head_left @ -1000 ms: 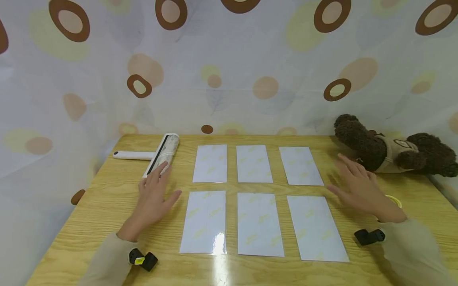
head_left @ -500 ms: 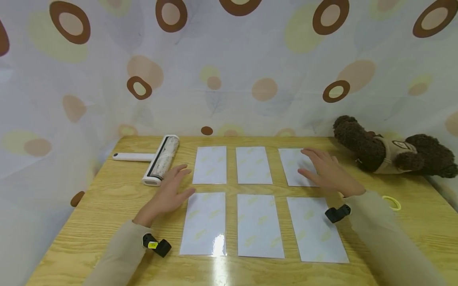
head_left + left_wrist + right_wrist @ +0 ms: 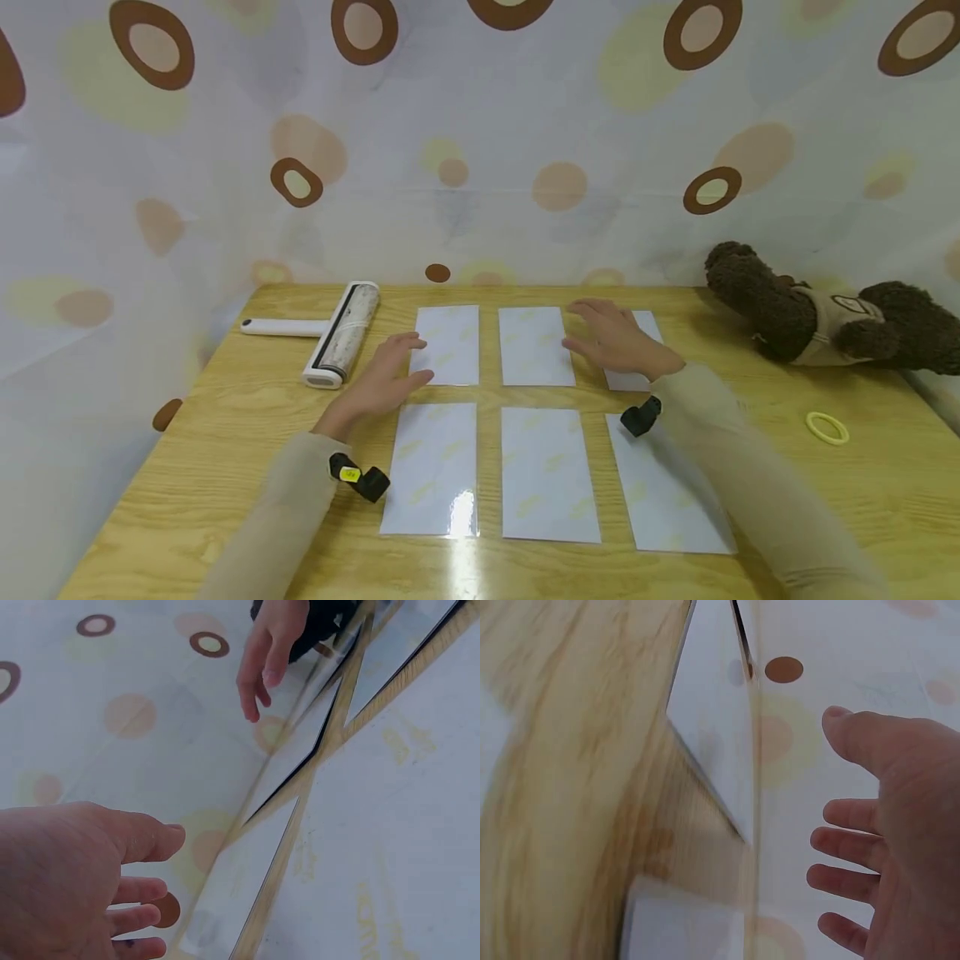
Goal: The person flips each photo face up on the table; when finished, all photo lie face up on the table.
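My left hand [image 3: 384,377] hovers by the left edge of the back-left white card [image 3: 450,346], fingers loosely bent and holding nothing. Above the gap between the back-middle card [image 3: 534,346] and the back-right card [image 3: 637,379] is my right hand [image 3: 617,335], its fingers spread and nothing in them; it hides much of the back-right card. In the front row lie a left card [image 3: 431,467], a middle card [image 3: 550,475] and a right card [image 3: 671,492], the last partly covered by my right sleeve. Faint yellow marks show on the cards.
A white lint roller [image 3: 348,333] lies at the back left of the wooden table [image 3: 172,500]. A brown teddy bear [image 3: 780,312] lies on its side at the back right, with a yellow ring [image 3: 827,428] in front of it. A patterned curtain [image 3: 487,125] hangs behind.
My right hand has swept left from beside the teddy bear to the back-middle card. My left hand has moved right, from the lint roller to the back-left card. The cards have stayed put.
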